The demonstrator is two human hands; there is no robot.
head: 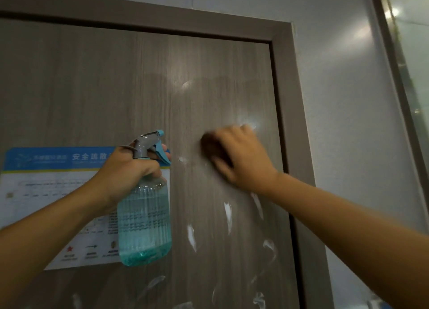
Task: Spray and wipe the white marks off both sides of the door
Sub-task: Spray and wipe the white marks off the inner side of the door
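Note:
A grey wood-grain door point(144, 83) fills the view. White smears point(228, 212) streak its lower right part, with smaller ones near the top. My left hand point(125, 171) grips the neck of a clear blue spray bottle point(144, 225), a finger on its trigger, nozzle facing right. My right hand point(239, 155) presses a dark brown cloth point(212, 147) against the door at mid height; the hand is blurred. Most of the cloth is hidden under the palm.
A blue-and-white evacuation notice point(46, 192) is stuck to the door on the left, partly behind the bottle. The brown door frame point(287, 76) runs along the top and right. A pale wall point(348, 122) and a glass panel point(413, 53) lie to the right.

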